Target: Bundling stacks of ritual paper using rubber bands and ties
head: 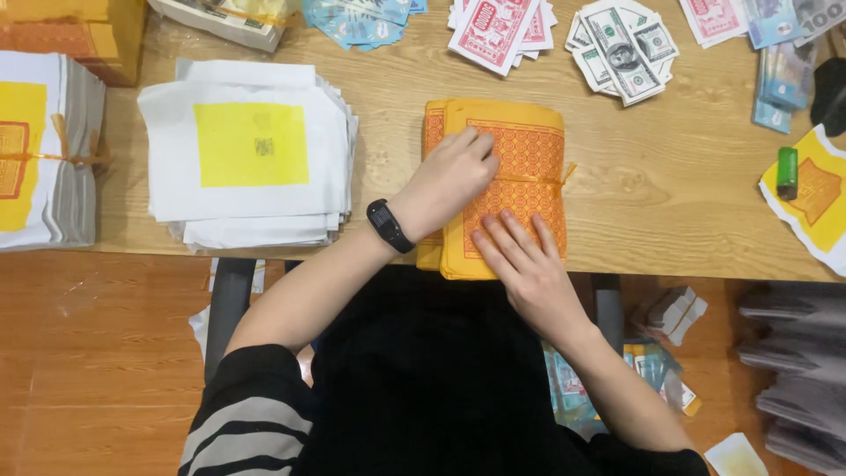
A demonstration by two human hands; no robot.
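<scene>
My left hand (449, 176) lies curled on top of the orange paper bundle (520, 150), knuckles bent and fingertips tucked down against its upper left part, close to the thin yellow band (529, 179) tied across it. Whether those fingers pinch the band or only press the paper, I cannot tell. A black wristband (389, 226) sits on that wrist. My right hand (522, 260) rests flat on the lower right part of the same bundle, fingers slightly spread and stretched out straight, palm down, gripping nothing.

The bundle lies at the near edge of the wooden table (670, 203), about midway along it, its bottom edge hanging a little over the edge toward me.

To the left on the table sits a stack of white sheets with a yellow square (251, 145), well apart from the bundle. At the far left edge stands another tied stack of white and yellow paper (44, 150). Along the far edge lie loose piles of printed paper notes (621, 48). Near the right edge a green lighter (787, 173) lies on a yellow and white sheet (820, 220).
</scene>
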